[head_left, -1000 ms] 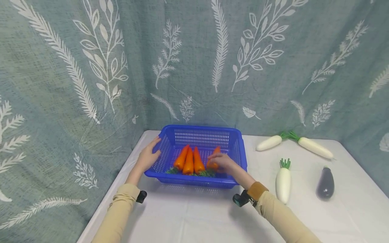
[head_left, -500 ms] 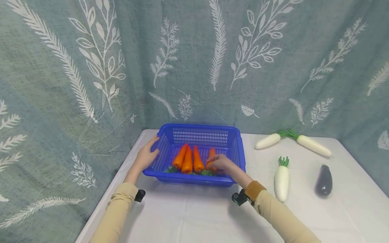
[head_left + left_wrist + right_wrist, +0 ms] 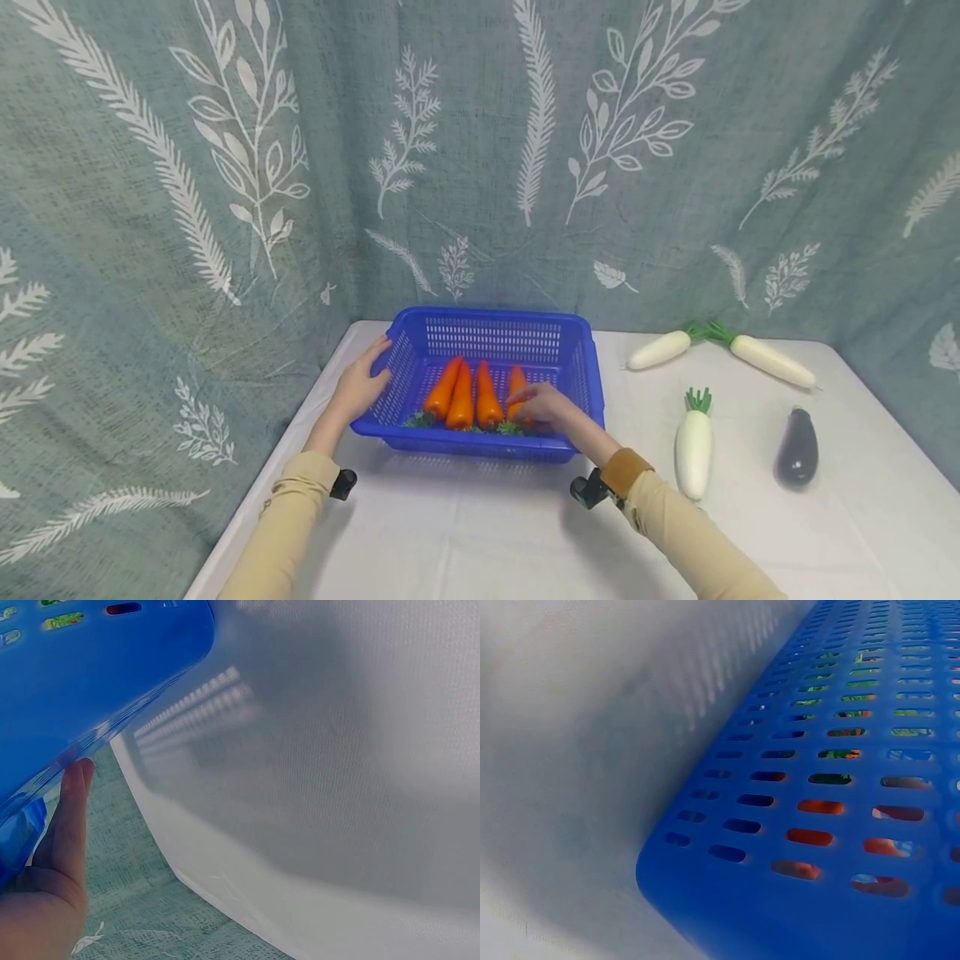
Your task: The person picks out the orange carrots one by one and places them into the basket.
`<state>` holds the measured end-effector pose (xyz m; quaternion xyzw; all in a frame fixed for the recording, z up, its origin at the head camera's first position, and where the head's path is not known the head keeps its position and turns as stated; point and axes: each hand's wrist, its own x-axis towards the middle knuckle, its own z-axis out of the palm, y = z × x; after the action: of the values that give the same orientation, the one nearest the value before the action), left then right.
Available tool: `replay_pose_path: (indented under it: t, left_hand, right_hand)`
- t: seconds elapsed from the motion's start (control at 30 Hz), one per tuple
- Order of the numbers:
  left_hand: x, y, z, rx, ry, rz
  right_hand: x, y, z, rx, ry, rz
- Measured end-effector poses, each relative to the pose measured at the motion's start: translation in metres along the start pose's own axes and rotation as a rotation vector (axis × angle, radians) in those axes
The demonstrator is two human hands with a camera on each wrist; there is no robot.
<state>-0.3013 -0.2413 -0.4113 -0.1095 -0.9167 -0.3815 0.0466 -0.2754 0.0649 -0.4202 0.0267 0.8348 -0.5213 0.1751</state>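
In the head view a blue plastic basket [image 3: 480, 446] stands on the white table. Several carrots lie side by side in it, their orange tips pointing away and green tops at the near wall. My right hand [image 3: 551, 408] reaches over the near right rim, its curled fingers on the rightmost carrot [image 3: 517, 383]; the thumb is hidden. My left hand [image 3: 358, 390] rests against the basket's left rim, fingers fairly straight. In the left wrist view those fingers [image 3: 69, 817] touch the rim from outside. The right wrist view mostly shows the basket's slotted wall [image 3: 802, 780].
To the right lie white radishes [image 3: 693, 454] with green tops, one near and two at the back, a radish at back left [image 3: 660, 350] and another at back right [image 3: 772, 362]. An eggplant [image 3: 797, 448] lies farther right. A patterned curtain [image 3: 480, 167] hangs behind.
The rightmost carrot has shifted left and straightened beside the others, with my right hand moving along with it. My left hand has stayed at the rim. The whole view has shifted slightly.
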Motion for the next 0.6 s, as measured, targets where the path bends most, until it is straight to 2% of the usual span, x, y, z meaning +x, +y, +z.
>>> replay_pose_path:
  t: [0.3,0.6]
  left_hand:
    - [-0.0008,0.0015,0.0003,-0.007,-0.006,0.007]
    - [-0.0004,0.0006,0.0004,-0.013,-0.001,0.01]
  right_hand:
    - [0.0008,0.001,-0.0007,0.0,-0.066,-0.056]
    - [-0.0008,-0.0024,-0.0009,0.064,-0.049,0.014]
